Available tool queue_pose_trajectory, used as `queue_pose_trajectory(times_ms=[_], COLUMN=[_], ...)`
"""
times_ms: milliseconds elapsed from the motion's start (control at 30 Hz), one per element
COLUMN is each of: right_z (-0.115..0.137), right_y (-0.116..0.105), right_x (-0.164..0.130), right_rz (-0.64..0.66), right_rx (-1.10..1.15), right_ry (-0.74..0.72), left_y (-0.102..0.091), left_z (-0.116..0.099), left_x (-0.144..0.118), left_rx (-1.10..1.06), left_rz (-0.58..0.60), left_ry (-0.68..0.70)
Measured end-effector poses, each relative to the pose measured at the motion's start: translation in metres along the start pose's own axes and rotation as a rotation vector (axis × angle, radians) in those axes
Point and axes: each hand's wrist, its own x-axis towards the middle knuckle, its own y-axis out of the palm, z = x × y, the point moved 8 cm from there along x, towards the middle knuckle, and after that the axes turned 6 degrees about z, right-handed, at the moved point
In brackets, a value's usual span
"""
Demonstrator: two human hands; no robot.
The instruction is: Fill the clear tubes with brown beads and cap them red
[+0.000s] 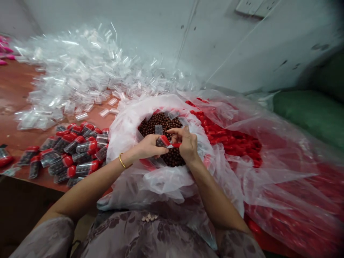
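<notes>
Head view: two bare hands meet over one white plastic bag (126,122) whose open mouth is full of small brown round beads (161,123), too many to count. The left hand (149,146), with one thin gold bangle (122,162) on its wrist, has its grip pinched on one small clear plastic tube with a red cap (163,140), filled with the brown beads and lying tilted, cap toward 4 o'clock. The right hand (186,142) is curled with its grip pressed onto the same tube's red end; a thin red strip (176,145) shows between the two hands.

At 9 o'clock from the hands, on the reddish-brown desk (16,89), lies one heap of roughly twenty filled red-capped tubes (72,150); an exact count is not possible, as they overlap. At 11 o'clock spreads one large pile of empty clear tubes (80,71), uncountable. At 3 o'clock, one big clear plastic sack (268,172) holds a mass of loose red caps (231,139). One green sack (309,114) sits beyond it at 2 o'clock.
</notes>
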Motion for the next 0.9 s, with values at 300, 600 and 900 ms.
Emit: queue_pose_trajectory(times_ms=[300,600,900], right_z=[-0.015,0.011,0.027], right_y=[0.052,0.062,-0.053], right_x=[0.014,0.009,0.002], right_rz=[0.234,0.401,-0.162], right_rx=[0.24,-0.164,-0.26], right_ry=[0.178,-0.151,-0.243], left_y=[0.007,0.006,-0.053], left_z=[-0.011,-0.011,-0.02], left_x=[-0.005,-0.009,-0.079], left_rx=[0.474,0.805,0.457], left_rz=[-0.003,-0.07,-0.535], left_ry=[0.038,-0.018,0.127])
